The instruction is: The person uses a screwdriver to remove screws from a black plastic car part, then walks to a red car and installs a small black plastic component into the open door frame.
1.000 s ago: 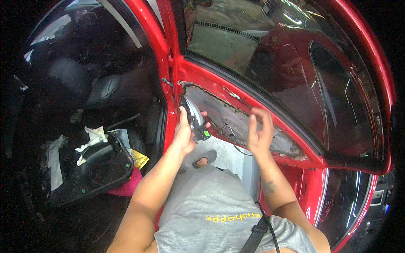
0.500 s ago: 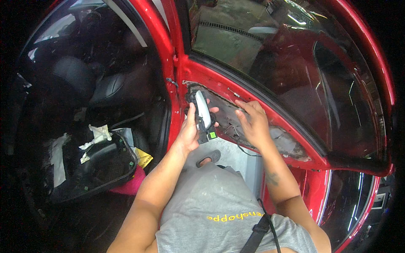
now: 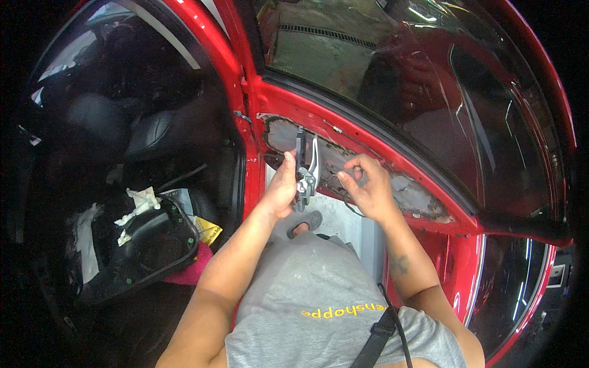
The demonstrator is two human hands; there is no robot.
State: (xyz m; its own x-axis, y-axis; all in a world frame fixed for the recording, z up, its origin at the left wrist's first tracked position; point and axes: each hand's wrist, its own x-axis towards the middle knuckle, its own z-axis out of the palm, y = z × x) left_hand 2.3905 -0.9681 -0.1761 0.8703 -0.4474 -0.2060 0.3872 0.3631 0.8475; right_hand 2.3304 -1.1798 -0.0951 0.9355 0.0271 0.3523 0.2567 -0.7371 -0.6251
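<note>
An interior door handle (image 3: 307, 178), a dark housing with a silver lever, is held upright and edge-on in my left hand (image 3: 282, 191). My fingers wrap round its left side, and some are hidden behind it. Just to its right, my right hand (image 3: 371, 191) is closed in a pinch on a thin cable (image 3: 350, 207). The cable's dark length curves below that hand; its tip near the fingers is too small to make out. Behind both hands stands the red car door (image 3: 279, 97), its inner skin bare and backed by grey sheeting (image 3: 405, 192).
On the left, a black door trim panel (image 3: 161, 236) lies in the dark car interior, with whitish tape (image 3: 143, 200), a yellow packet (image 3: 207, 229) and pink cloth (image 3: 191, 267) about it. The door window (image 3: 343, 67) rises beyond my hands. My sandalled foot (image 3: 305, 225) stands below.
My left hand has turned the door handle from face-up to edge-on. My right hand has come down slightly from the door panel, and its fingers have closed on the cable.
</note>
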